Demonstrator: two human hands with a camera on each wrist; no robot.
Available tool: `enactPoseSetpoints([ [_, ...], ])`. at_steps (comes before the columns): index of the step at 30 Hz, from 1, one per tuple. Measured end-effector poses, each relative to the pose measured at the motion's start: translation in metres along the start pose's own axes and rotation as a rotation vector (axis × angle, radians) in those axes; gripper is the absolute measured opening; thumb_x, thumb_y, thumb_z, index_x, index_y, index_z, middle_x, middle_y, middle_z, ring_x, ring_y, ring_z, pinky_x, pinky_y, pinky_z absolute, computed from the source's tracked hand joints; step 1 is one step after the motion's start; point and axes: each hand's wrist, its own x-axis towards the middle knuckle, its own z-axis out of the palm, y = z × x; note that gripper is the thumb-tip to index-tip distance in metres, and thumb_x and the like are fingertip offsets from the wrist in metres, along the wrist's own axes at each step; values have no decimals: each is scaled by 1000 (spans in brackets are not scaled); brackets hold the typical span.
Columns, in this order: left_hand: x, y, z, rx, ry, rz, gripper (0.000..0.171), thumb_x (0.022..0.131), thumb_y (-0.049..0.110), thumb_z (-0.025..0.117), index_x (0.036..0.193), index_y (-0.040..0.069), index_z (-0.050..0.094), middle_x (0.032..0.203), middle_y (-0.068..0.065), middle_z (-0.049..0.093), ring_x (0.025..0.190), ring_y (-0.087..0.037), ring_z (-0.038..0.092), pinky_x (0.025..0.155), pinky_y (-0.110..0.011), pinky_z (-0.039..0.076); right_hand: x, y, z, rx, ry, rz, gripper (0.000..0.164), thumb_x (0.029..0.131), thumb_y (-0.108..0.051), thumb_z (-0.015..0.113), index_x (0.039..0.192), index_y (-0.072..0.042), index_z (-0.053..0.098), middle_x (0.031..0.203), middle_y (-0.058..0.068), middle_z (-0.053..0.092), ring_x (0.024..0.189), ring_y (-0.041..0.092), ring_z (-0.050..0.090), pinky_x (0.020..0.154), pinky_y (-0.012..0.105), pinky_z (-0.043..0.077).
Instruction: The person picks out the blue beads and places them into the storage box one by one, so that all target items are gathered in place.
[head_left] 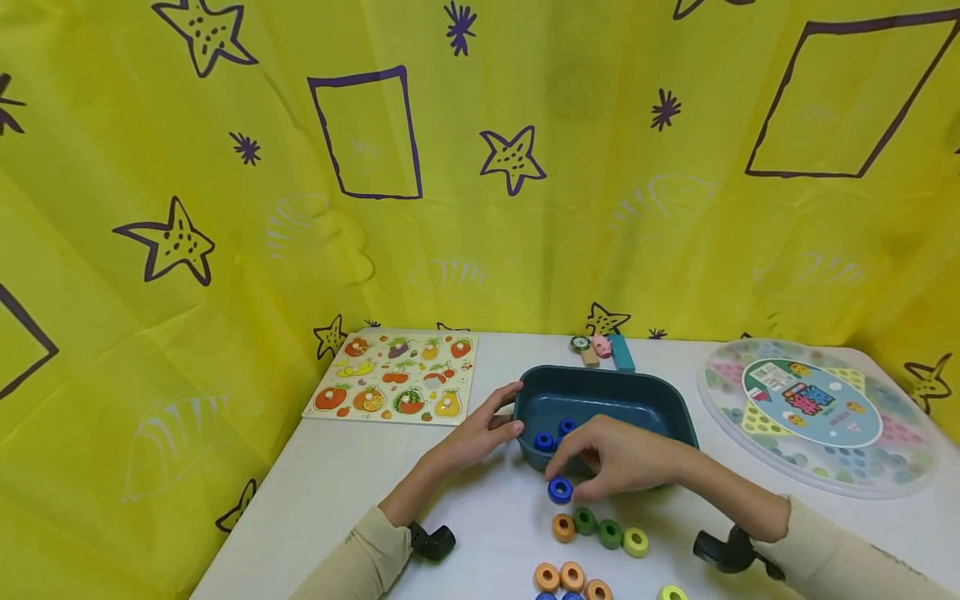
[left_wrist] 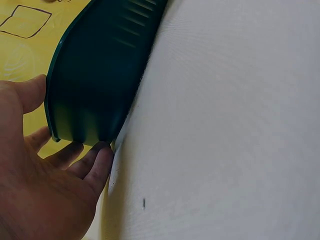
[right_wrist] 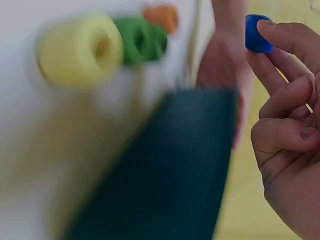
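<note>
At the centre of the head view stands a dark teal plastic bin [head_left: 607, 383] with several blue beads [head_left: 543, 442] at its left end. My left hand [head_left: 476, 437] holds the bin's left end; in the left wrist view its thumb [left_wrist: 35, 92] rests at the rim and its fingers [left_wrist: 102, 162] curve against the end wall. Between thumb and forefinger, my right hand [head_left: 618, 458] pinches a blue ring-shaped bead [head_left: 560, 490] just outside the bin's near side. In the right wrist view this bead [right_wrist: 258, 34] shows at the fingertips, its hole hidden.
Nearer me are orange [head_left: 563, 527], green [head_left: 610, 534] and yellow beads [head_left: 635, 542], with more at the bottom edge. A fruit puzzle board [head_left: 401, 375] lies left, a round game board [head_left: 817, 408] right. Small toys [head_left: 602, 347] sit behind the bin, before a yellow curtain [head_left: 450, 225].
</note>
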Motion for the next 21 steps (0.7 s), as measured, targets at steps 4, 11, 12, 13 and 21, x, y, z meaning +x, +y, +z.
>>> enactPoseSetpoints([
  [4,6,-14,1,-15,12,-9,59,97,21,50,148,22,21,149,-10,24,126,-32,40,98,-43,37,-4,20,-29,-46,106,65,27,79,-31,74,106,-31,69,68,-9,54,52,4,43,45,20,37],
  [11,10,-31,1,-10,43,-29,58,96,29,53,145,36,23,149,0,26,126,-25,41,98,-42,38,-4,65,-56,-45,178,183,30,79,-28,75,107,-21,70,59,-5,47,47,5,38,44,22,34],
  [12,10,-32,1,-9,45,-30,58,95,30,53,145,37,24,149,1,26,126,-24,41,98,-41,38,-3,71,-57,-50,176,191,30,79,-28,75,107,-21,70,60,-7,49,47,5,39,44,22,34],
  [13,10,-32,1,-10,46,-28,58,96,30,53,145,36,24,149,1,26,126,-24,42,98,-41,38,-2,76,-57,-56,173,194,30,79,-28,75,107,-21,70,61,-8,50,48,5,40,44,22,34],
  [21,11,-33,2,11,40,-14,59,96,30,52,147,34,22,149,1,26,125,-22,43,99,-39,37,7,102,-49,-86,150,169,28,80,-23,74,107,-15,70,84,-9,63,49,7,44,46,22,37],
])
